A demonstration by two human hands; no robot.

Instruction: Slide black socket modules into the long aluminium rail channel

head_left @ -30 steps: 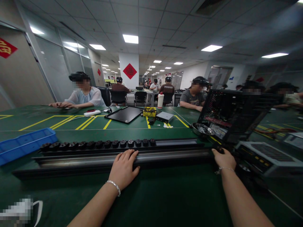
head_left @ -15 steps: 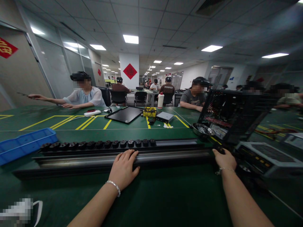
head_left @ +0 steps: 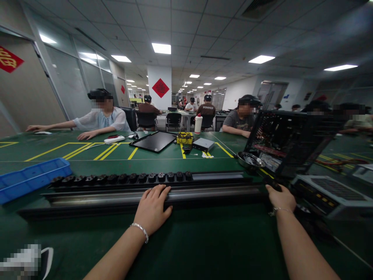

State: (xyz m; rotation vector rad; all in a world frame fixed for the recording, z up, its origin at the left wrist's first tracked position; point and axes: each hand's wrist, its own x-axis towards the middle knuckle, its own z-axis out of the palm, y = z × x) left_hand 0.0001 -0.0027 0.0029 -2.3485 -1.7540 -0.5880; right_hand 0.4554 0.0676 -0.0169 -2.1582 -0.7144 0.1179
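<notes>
A long dark metal rail (head_left: 215, 193) with a smooth grey inner face lies across the green table. My left hand (head_left: 154, 208) rests on its middle, fingers stretched over it and the thumb apart. Behind it lies a black strip (head_left: 217, 177) carrying a row of several black socket-like pieces (head_left: 132, 178). At the rail's right end my right hand (head_left: 282, 198) is closed around a small dark object, mostly hidden, whose kind I cannot make out. Whether that object touches the rail end is too dark to tell.
A blue tray (head_left: 35, 175) stands at left. To the right are a metal bowl (head_left: 250, 161) of small parts, an open computer case (head_left: 291, 140) and a power supply unit (head_left: 332, 194). Farther back lie a black panel (head_left: 154, 140) and a grey box (head_left: 203, 144). Co-workers sit across the table.
My right hand has shifted slightly to the right with the dark object. My left hand stays on the rail. The co-worker at left has lowered an outstretched hand to the table.
</notes>
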